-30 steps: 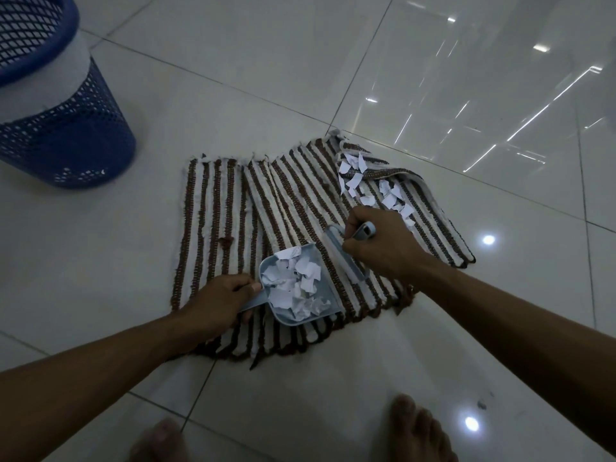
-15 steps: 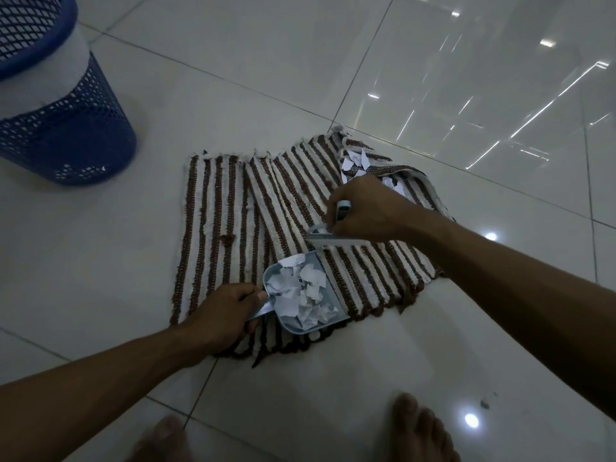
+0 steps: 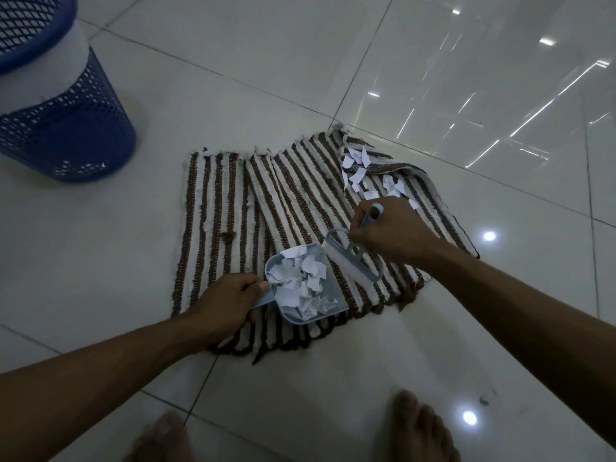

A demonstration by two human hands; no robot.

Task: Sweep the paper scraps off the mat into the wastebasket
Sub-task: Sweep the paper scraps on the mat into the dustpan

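Observation:
A brown-and-white striped mat (image 3: 226, 208) lies on the tiled floor. My left hand (image 3: 223, 303) grips the handle of a small grey-blue dustpan (image 3: 328, 308) that rests on the mat's near part, filled with white paper scraps (image 3: 300, 285). My right hand (image 3: 390, 233) grips a small grey-blue brush (image 3: 350, 263), whose white bristles sit on the mat right at the dustpan's open edge. More loose paper scraps (image 3: 358, 168) lie on the mat's far right corner, where the mat is rumpled. The blue mesh wastebasket (image 3: 66, 135) stands on the floor at the upper left.
Glossy white floor tiles (image 3: 300, 61) surround the mat. My two bare feet (image 3: 420, 428) stand on the tiles just below the mat's near edge. The wastebasket has a white liner band around its upper part.
My right hand drew the brush back from the far scraps toward me, down to the dustpan's mouth. The left hand and dustpan stayed almost still.

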